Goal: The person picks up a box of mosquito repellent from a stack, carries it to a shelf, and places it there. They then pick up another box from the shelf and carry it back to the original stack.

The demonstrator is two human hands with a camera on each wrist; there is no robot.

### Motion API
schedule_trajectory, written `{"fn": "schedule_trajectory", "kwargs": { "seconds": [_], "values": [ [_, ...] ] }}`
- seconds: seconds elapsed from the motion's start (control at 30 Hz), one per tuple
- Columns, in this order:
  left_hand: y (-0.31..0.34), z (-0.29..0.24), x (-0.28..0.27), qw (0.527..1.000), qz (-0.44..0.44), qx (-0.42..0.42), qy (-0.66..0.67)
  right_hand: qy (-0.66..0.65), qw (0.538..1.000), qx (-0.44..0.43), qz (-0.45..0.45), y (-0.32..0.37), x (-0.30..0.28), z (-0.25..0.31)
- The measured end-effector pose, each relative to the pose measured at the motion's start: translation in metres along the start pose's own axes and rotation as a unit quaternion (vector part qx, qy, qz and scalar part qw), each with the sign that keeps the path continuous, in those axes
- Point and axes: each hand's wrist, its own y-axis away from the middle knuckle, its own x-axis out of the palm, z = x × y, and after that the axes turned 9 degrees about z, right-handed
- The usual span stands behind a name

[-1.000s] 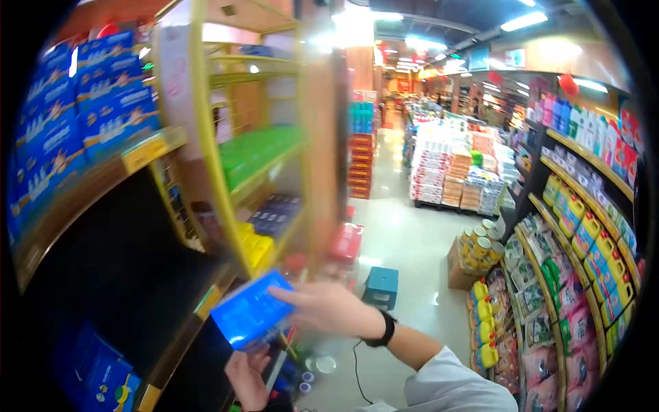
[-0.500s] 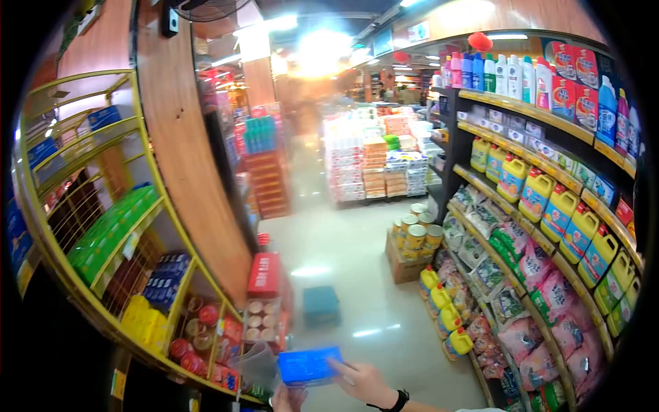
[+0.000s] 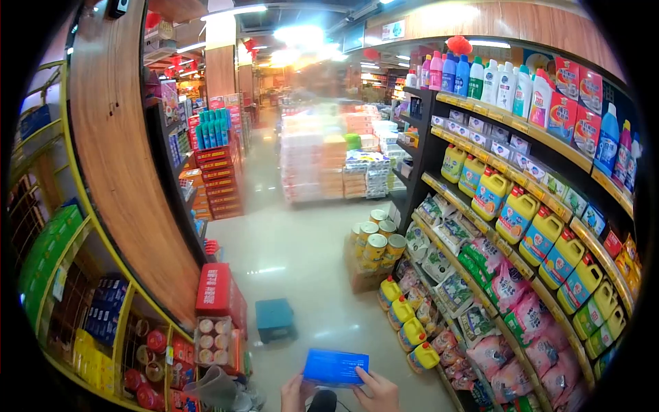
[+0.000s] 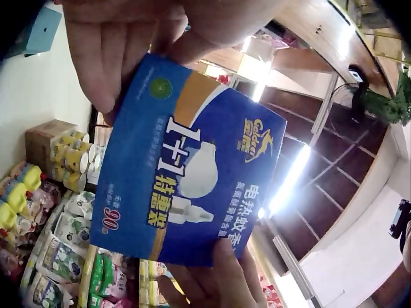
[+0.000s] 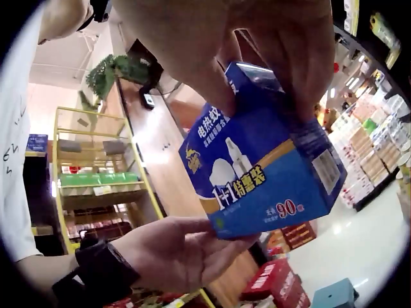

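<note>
Low in front of me, both hands hold a blue box of electric mosquito repellent liquid. Its printed face, with a bulb-shaped device and a small bottle, fills the middle of the left wrist view. My left hand grips one end; in the right wrist view the left hand has its fingers under the box's lower corner. At the opposite end my right hand grips the box, its thumb on the face. A barcode shows on one side panel in the right wrist view.
A teal stool stands on the aisle floor, beside a red box. Shelves of detergent jugs line the right; a yellow-framed rack is at the left. Stacked cans and a pallet of packages stand ahead.
My view has swung right, from the shelves of blue boxes to the aisle. The box has moved with both hands to low centre and now lies level in view.
</note>
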Motion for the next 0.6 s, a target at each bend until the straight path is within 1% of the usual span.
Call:
{"fn": "schedule_trajectory", "kwargs": {
  "seconds": [0.07,0.1,0.2,0.27,0.3,0.4,0.43,0.47,0.53,0.57,0.6],
  "values": [
    [-0.038,-0.009,0.006,0.993,0.008,-0.04,0.111,0.023,0.998,-0.036,-0.043,-0.025,0.001,-0.016],
    [-0.055,-0.01,0.007,0.984,0.011,-0.062,0.165,0.029,0.998,-0.03,-0.043,-0.038,0.004,-0.025],
    [-0.12,-0.008,0.004,0.97,0.007,-0.087,0.228,0.043,0.999,-0.003,-0.03,-0.087,0.015,-0.047],
    [-0.162,-0.014,-0.004,0.978,0.026,-0.057,0.201,0.055,0.998,0.03,-0.003,-0.125,0.022,-0.059],
    [-0.183,-0.017,-0.008,0.981,0.035,-0.039,0.188,0.067,0.998,0.007,-0.008,-0.147,0.026,-0.065],
    [-0.241,-0.03,-0.022,0.977,0.007,-0.003,0.212,0.103,0.992,-0.064,-0.028,-0.214,0.037,-0.083],
    [-0.253,-0.053,-0.025,0.982,0.009,-0.019,0.19,0.118,0.989,-0.085,-0.033,-0.234,0.039,-0.083],
    [-0.26,-0.059,-0.026,0.98,0.0,-0.023,0.195,0.128,0.985,-0.105,-0.039,-0.249,0.043,-0.084],
    [-0.282,-0.078,-0.033,0.981,-0.017,-0.02,0.192,0.112,0.99,-0.085,-0.03,-0.277,0.047,-0.082],
    [-0.287,-0.088,-0.034,0.981,-0.028,-0.002,0.194,0.105,0.991,-0.079,-0.033,-0.288,0.047,-0.08],
    [-0.3,-0.086,-0.041,0.982,-0.033,-0.013,0.185,0.101,0.992,-0.074,-0.035,-0.301,0.047,-0.077]
  ]
}}
